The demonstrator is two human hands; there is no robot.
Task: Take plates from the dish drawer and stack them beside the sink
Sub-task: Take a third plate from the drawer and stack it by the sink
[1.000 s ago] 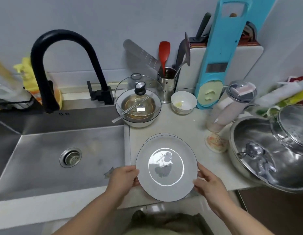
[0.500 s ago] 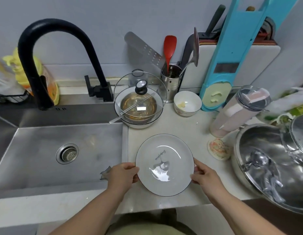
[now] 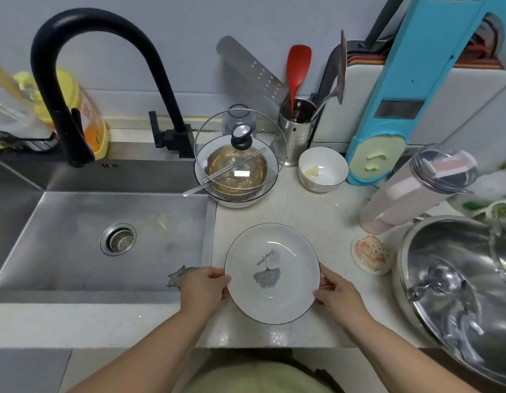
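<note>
Surface: pale speckled countertop point(image 3: 317, 211), right of sink point(image 3: 76, 236).
Front: plate point(image 3: 271, 273).
Rear: lidded bowl point(image 3: 237, 177), utensil holder point(image 3: 295, 131), small bowl point(image 3: 322, 168).
Right: tilted canister point(image 3: 416, 194), steel basin point(image 3: 456, 293), round coaster point(image 3: 371, 253).

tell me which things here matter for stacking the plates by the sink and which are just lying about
Part of the job: plate, left hand, right hand, sink, counter.

Lying about: lidded bowl, small bowl, utensil holder, steel pot.
</note>
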